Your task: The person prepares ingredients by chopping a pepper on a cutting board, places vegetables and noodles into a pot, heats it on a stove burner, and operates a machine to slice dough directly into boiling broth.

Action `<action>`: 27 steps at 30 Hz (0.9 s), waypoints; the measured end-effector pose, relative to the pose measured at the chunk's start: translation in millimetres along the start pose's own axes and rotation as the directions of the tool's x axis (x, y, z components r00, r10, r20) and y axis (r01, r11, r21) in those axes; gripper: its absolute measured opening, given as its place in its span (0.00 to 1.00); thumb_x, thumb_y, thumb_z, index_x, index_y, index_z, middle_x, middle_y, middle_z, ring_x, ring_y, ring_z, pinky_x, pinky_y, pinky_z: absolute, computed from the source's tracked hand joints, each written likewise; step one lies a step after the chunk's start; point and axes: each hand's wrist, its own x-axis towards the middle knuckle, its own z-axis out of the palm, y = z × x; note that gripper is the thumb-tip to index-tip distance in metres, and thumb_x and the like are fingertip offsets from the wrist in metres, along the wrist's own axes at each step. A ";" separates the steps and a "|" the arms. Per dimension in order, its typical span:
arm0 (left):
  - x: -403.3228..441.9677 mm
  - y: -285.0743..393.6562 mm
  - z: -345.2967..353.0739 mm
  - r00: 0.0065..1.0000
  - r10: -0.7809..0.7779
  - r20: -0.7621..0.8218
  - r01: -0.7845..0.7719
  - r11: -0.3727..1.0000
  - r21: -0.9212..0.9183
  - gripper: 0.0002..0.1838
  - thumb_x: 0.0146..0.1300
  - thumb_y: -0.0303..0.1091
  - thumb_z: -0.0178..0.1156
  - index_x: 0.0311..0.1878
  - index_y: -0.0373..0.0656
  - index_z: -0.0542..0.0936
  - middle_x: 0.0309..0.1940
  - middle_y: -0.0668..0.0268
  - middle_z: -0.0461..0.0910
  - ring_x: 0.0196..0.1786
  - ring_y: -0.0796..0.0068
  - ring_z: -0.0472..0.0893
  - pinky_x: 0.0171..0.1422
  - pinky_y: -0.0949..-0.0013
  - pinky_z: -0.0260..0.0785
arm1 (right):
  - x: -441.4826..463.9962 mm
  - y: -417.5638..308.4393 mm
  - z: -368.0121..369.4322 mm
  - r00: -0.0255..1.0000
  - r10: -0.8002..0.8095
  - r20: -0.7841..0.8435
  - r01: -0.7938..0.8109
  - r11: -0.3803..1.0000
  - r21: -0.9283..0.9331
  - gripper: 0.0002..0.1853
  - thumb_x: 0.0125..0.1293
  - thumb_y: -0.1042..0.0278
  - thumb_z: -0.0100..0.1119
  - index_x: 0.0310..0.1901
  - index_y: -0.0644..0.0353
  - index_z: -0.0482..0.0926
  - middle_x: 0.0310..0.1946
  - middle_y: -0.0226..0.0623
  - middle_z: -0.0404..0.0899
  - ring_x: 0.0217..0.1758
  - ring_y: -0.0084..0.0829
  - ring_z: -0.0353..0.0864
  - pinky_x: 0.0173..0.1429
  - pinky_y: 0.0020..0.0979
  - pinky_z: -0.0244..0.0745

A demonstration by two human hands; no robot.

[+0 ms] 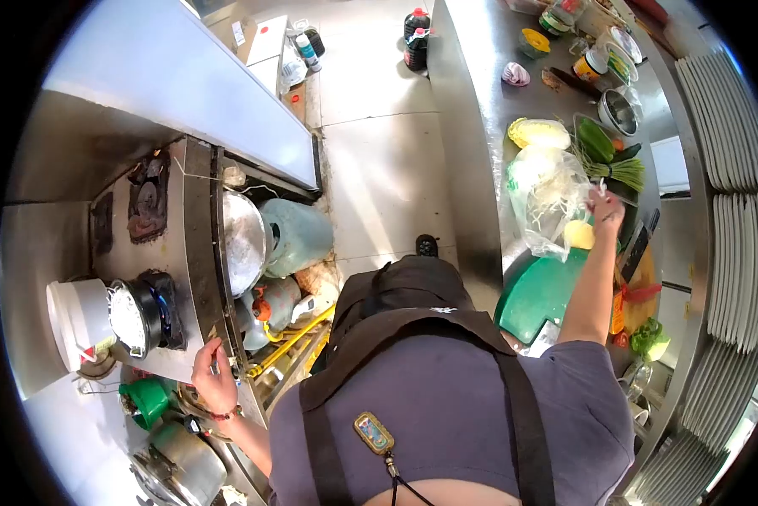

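Note:
My left hand (pixel 215 378) is at the edge of the steel stove counter (pixel 187 253), its fingers apart and nothing seen in it. A black pot with white contents (pixel 129 319) sits on the burner beyond it. My right hand (pixel 605 207) reaches over the steel worktop, its fingers bent beside a clear plastic bag (pixel 548 198) of pale shreds. Whether those fingers hold anything is too small to tell. Green stalks (pixel 622 171) lie just past the hand. A pale yellow piece (pixel 578 234) rests near a green cutting board (pixel 539 295).
Beyond the bag lie a cabbage (pixel 539 133), a green pepper (pixel 596 140) and a metal bowl (pixel 618 112). A white bucket (pixel 69 325) stands by the pot. Gas cylinders (pixel 295 234) are under the stove's edge. Stacked white plates (pixel 733 270) line the right shelf.

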 end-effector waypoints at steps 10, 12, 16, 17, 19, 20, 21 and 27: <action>19.4 -1.4 4.7 0.998 0.066 -0.010 -0.066 0.996 -0.054 0.08 0.58 0.23 0.54 0.40 0.35 0.78 0.35 0.56 0.79 0.39 0.59 0.78 0.46 0.66 0.69 | -30.8 -118.3 -41.0 0.954 -0.300 -0.009 0.291 0.918 0.270 0.19 0.54 0.76 0.64 0.49 0.70 0.74 0.41 0.40 0.79 0.37 0.27 0.79 0.35 0.23 0.76; 24.8 -0.1 0.5 0.994 0.106 0.036 -0.105 0.994 -0.026 0.08 0.57 0.24 0.54 0.39 0.36 0.78 0.37 0.55 0.79 0.40 0.59 0.79 0.47 0.65 0.69 | -40.5 -145.2 -50.7 0.867 -0.493 0.069 0.489 0.870 0.068 0.17 0.57 0.73 0.61 0.49 0.67 0.76 0.44 0.38 0.79 0.45 0.27 0.78 0.45 0.26 0.74; 26.9 -2.4 4.4 0.983 0.179 -0.027 -0.181 0.980 -0.081 0.07 0.55 0.23 0.56 0.38 0.40 0.79 0.35 0.56 0.80 0.40 0.56 0.79 0.47 0.63 0.70 | -45.2 -194.5 -63.6 0.778 -0.609 0.154 0.610 0.791 0.041 0.19 0.63 0.64 0.55 0.52 0.66 0.74 0.51 0.41 0.75 0.55 0.32 0.73 0.59 0.33 0.67; 27.9 -7.6 7.9 0.978 0.203 -0.051 -0.208 0.970 -0.123 0.07 0.55 0.24 0.56 0.37 0.40 0.79 0.36 0.56 0.80 0.40 0.56 0.78 0.47 0.63 0.70 | -26.2 -209.6 -68.7 0.781 -0.588 0.213 0.577 0.808 0.116 0.19 0.63 0.66 0.55 0.54 0.65 0.72 0.53 0.41 0.73 0.56 0.30 0.72 0.61 0.32 0.66; 26.6 -11.1 3.6 0.972 0.229 -0.050 -0.234 0.961 -0.149 0.06 0.55 0.25 0.56 0.37 0.40 0.79 0.36 0.57 0.79 0.40 0.56 0.78 0.45 0.62 0.70 | -67.2 -252.6 -46.9 0.646 -0.708 0.284 0.731 0.681 0.037 0.19 0.64 0.65 0.53 0.56 0.62 0.72 0.55 0.38 0.72 0.59 0.30 0.69 0.64 0.31 0.60; 25.2 -19.2 7.9 0.965 0.255 -0.067 -0.262 0.954 -0.146 0.06 0.55 0.26 0.56 0.36 0.39 0.78 0.35 0.57 0.79 0.40 0.56 0.77 0.45 0.61 0.69 | -61.8 -269.7 -44.1 0.584 -0.711 0.391 0.762 0.646 0.038 0.23 0.65 0.60 0.53 0.58 0.61 0.69 0.57 0.35 0.70 0.61 0.31 0.67 0.66 0.35 0.56; 20.7 -22.5 6.6 0.967 0.242 -0.076 -0.251 0.957 -0.149 0.06 0.55 0.26 0.55 0.37 0.39 0.78 0.34 0.57 0.79 0.39 0.56 0.77 0.44 0.61 0.69 | -107.6 -290.3 -19.4 0.502 -0.806 0.313 0.855 0.517 -0.041 0.20 0.65 0.62 0.51 0.56 0.60 0.71 0.54 0.38 0.72 0.60 0.30 0.67 0.64 0.30 0.58; -6.4 -44.4 16.4 0.980 0.187 -0.073 -0.198 0.958 -0.208 0.06 0.56 0.25 0.57 0.37 0.38 0.78 0.34 0.58 0.79 0.39 0.57 0.78 0.44 0.62 0.71 | -275.3 -392.4 92.4 0.198 -0.913 0.356 0.766 0.371 0.525 0.21 0.57 0.71 0.53 0.53 0.67 0.72 0.48 0.45 0.75 0.49 0.37 0.75 0.54 0.31 0.70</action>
